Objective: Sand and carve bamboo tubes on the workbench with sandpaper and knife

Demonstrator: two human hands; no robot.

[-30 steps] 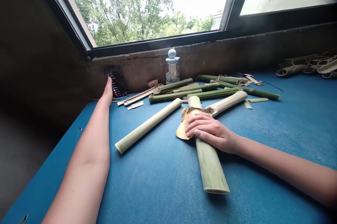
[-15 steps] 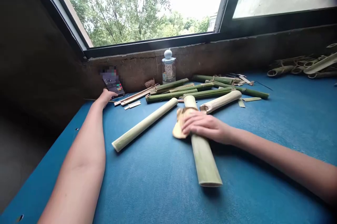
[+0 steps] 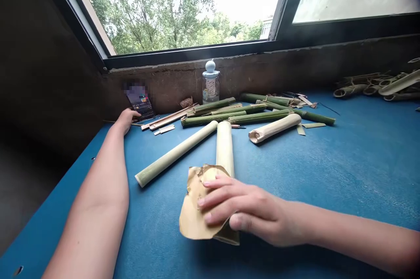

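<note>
My right hand (image 3: 239, 209) presses a sheet of tan sandpaper (image 3: 193, 213) with ragged, dark-edged corners over the near end of a pale split bamboo piece (image 3: 225, 143). Its fingers lie across the sheet and bend with it over the bamboo; the thumb sits at the near side. Most of the bamboo's near half is hidden. At the far left, my left hand (image 3: 126, 119) reaches to a phone (image 3: 140, 100) leaning on the wall. A stretched finger is at the phone's lower edge; the other fingers are partly hidden. Left of the sandpaper lies another pale bamboo length (image 3: 177, 154).
A thick bamboo piece (image 3: 275, 127) and several green bamboo sticks (image 3: 213, 118) lie behind, near a lidded jar (image 3: 210, 86) and a ball of twine (image 3: 187, 102). More bamboo (image 3: 367, 86) is piled at the back right. A pencil-like tool (image 3: 238, 126) lies behind the bamboo.
My right hand and the sandpaper have come nearer along the bamboo, whose near end has swung left. My left hand has shifted slightly left at the phone, whose screen looks different.
</note>
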